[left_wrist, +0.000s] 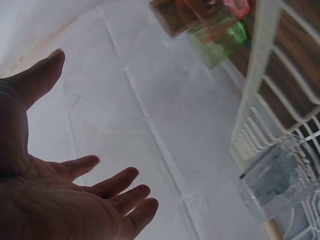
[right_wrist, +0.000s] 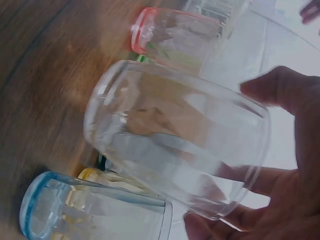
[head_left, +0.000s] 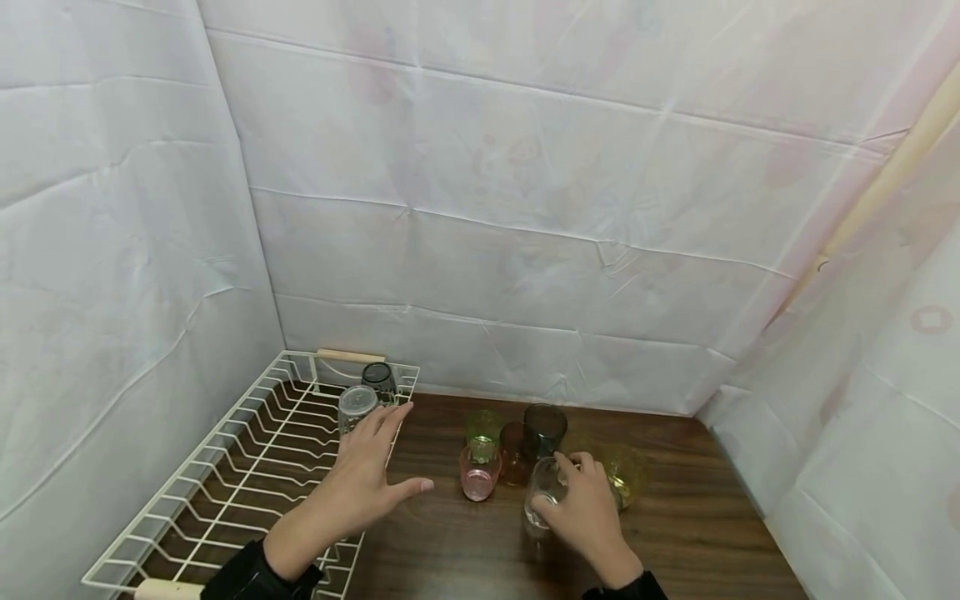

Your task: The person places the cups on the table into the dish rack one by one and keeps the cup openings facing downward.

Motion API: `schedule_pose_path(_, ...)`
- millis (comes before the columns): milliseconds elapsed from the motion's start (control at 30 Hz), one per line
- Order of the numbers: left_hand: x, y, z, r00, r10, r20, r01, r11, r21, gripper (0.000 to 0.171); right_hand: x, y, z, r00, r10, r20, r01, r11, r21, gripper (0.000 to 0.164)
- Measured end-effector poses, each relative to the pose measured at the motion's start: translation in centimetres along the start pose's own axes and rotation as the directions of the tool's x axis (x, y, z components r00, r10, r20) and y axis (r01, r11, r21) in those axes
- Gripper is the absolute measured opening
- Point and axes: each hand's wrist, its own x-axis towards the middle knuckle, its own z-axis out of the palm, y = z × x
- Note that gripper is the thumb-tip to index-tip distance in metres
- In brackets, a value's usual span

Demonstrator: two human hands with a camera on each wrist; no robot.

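My right hand (head_left: pixel 585 508) grips a clear drinking glass (head_left: pixel 540 492) near its rim, thumb on one side and fingers on the other. In the right wrist view this glass (right_wrist: pixel 175 135) has its thick base toward the wooden table. My left hand (head_left: pixel 360 467) is above the right side of the white wire rack (head_left: pixel 225 508), thumb and fingers spread, palm bare in the left wrist view. Just beyond its fingertips, a clear glass (head_left: pixel 357 402) and a dark grey glass (head_left: pixel 378 377) stand upside down in the rack.
Left of and behind the held glass stand pink (head_left: pixel 478 479), green (head_left: pixel 483 423), amber (head_left: pixel 513 462) and dark grey (head_left: pixel 545 423) glasses. A yellow glass (head_left: pixel 626 475) is partly behind my right hand. White sheets (head_left: pixel 487 208) hang around the table (head_left: pixel 442 558).
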Motion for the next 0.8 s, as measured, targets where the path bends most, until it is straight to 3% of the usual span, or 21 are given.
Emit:
schedule_pose_path(100,0.1,-0.5,0.4,1.0,-0.012,-0.011,0.012,1.0,0.008,0.103,-0.5,0.0,-0.5,0.997,0.072,-0.017,-0.069,0.989,0.13,0.068)
schedule_pose_path(167,0.1,-0.8,0.6,1.0,-0.019,-0.008,0.019,1.0,0.014,0.104,-0.8,0.0,-0.9,0.992,0.125,-0.028,-0.115,0.965,0.234,0.067)
schedule_pose_path(367,0.4,-1.7,1.3,1.0,-0.029,-0.005,0.029,0.999,0.019,0.104,-1.2,0.3,-1.4,0.965,0.258,-0.056,-0.19,0.826,0.531,0.057)
schedule_pose_path(467,0.5,-1.6,1.7,1.0,-0.016,-0.018,0.016,1.0,0.016,0.103,-1.5,0.4,-1.8,0.955,0.295,-0.014,-0.213,0.72,0.66,0.055)
schedule_pose_path(533,0.5,-1.3,1.9,1.0,0.001,-0.023,-0.001,1.0,0.007,0.104,-1.7,0.3,-1.9,0.956,0.29,0.041,-0.223,0.631,0.743,0.055)
schedule_pose_path(667,0.6,-0.4,2.5,0.999,0.053,-0.012,-0.053,0.998,-0.014,0.105,-2.1,-0.2,-1.4,0.969,0.208,0.134,-0.211,0.416,0.884,0.048)
schedule_pose_path(800,0.6,0.6,3.0,0.995,0.09,0.045,-0.09,0.996,0.005,0.107,-2.6,-1.2,0.1,0.977,0.052,0.207,-0.213,0.189,0.959,0.028)
